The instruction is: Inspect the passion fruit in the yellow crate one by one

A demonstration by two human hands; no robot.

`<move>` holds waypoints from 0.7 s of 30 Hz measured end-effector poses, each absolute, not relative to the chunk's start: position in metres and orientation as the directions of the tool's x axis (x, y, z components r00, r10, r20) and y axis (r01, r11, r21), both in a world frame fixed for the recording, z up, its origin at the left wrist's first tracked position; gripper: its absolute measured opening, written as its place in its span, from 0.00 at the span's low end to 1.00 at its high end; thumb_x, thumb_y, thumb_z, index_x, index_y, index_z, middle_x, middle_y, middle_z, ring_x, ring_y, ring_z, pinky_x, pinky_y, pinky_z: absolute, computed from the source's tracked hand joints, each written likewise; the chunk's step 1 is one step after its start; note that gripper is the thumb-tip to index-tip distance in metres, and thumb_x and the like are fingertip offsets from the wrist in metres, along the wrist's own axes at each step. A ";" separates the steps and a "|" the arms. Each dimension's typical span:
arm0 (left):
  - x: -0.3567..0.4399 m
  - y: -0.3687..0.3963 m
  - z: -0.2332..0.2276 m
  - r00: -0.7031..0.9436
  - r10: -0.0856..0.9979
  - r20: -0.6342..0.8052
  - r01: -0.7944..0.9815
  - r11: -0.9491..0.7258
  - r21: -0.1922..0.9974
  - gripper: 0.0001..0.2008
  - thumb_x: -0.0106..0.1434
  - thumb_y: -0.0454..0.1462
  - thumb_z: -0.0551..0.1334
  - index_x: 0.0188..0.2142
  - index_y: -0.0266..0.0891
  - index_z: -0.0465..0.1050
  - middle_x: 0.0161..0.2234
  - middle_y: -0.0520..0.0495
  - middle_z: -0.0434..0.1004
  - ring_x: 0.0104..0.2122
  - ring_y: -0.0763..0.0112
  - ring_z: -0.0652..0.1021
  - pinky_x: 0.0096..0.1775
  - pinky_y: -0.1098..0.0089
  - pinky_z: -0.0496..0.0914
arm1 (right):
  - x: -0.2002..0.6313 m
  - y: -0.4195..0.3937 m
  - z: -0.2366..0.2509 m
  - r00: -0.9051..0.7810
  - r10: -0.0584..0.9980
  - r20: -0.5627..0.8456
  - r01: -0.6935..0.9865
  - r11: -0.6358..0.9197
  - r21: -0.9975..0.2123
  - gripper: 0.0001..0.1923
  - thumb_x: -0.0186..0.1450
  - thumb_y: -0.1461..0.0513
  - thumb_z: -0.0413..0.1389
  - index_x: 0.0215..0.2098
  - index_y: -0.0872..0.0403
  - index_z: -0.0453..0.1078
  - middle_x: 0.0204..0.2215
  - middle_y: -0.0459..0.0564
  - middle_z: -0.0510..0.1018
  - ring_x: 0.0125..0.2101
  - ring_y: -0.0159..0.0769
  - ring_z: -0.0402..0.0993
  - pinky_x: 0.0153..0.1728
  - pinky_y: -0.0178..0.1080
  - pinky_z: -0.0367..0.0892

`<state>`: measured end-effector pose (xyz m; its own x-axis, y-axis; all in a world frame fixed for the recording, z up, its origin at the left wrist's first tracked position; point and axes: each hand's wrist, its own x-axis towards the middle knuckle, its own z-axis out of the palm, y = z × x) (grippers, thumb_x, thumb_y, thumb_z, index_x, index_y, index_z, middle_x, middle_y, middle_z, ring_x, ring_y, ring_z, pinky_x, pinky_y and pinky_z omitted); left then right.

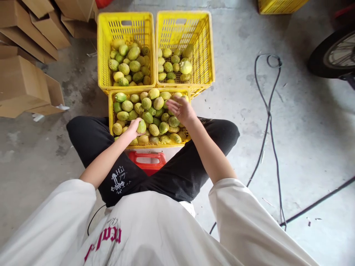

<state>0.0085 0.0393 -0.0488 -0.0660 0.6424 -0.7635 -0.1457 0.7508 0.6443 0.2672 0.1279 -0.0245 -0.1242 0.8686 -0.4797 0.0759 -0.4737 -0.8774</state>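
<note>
Down at the near crate, the left hand [135,128] is curling its fingers [138,123] around one green-yellow fruit [141,126], lemon-like in shape, lying on top of the pile at the front of the crate. The grip looks closed on that fruit, though it is not lifted clear of its neighbours. The right hand [181,111] is hovering palm-down over the right side of the same pile, its fingers [172,106] spread open and holding nothing that can be seen.

Both hands are working inside the near yellow crate [111,111], which is sitting between the person's knees and is heaped with fruit. Judging from this, a clean pick would mean taking the top fruit straight up so the ones beside it are not rolling, and keeping the free hand low to steady the heap.

Beyond it, two more yellow crates are standing side by side: the far left crate [102,48] is roughly half full, and the far right crate [208,48] is holding fewer fruit. A red stool [146,162] is showing under the person. Flattened cardboard boxes [24,81] are lying at the left, a black cable [267,111] is trailing across the concrete floor [305,147], and a wheel [335,53] is showing at the right edge.
</note>
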 end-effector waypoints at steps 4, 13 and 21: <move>0.013 0.037 -0.029 -0.080 0.618 -0.782 0.434 0.728 0.531 0.18 0.74 0.52 0.77 0.50 0.46 0.76 0.54 0.34 0.93 0.62 0.35 0.91 0.62 0.45 0.88 | 0.249 0.104 -0.024 -0.371 0.671 -0.642 0.348 -0.541 -0.766 0.07 0.89 0.58 0.64 0.58 0.51 0.83 0.50 0.58 0.95 0.50 0.50 0.94 0.69 0.58 0.90; -0.001 0.045 0.004 0.124 0.376 -0.918 0.992 -0.047 0.115 0.18 0.65 0.40 0.83 0.54 0.44 0.97 0.54 0.33 1.00 0.64 0.27 0.94 0.68 0.45 0.88 | 0.243 0.100 -0.003 -0.450 0.508 -0.735 0.848 -0.014 -0.529 0.20 0.89 0.63 0.64 0.75 0.57 0.87 0.72 0.68 0.93 0.72 0.68 0.93 0.76 0.56 0.84; -0.035 0.070 0.033 -0.101 0.991 0.090 0.828 0.034 0.560 0.42 0.86 0.38 0.67 0.94 0.39 0.62 0.99 0.33 0.44 0.98 0.43 0.50 0.96 0.46 0.48 | 0.245 0.101 -0.007 -0.446 0.597 -0.667 0.792 -0.083 -0.604 0.10 0.85 0.64 0.70 0.62 0.54 0.90 0.67 0.67 0.95 0.72 0.73 0.91 0.78 0.60 0.81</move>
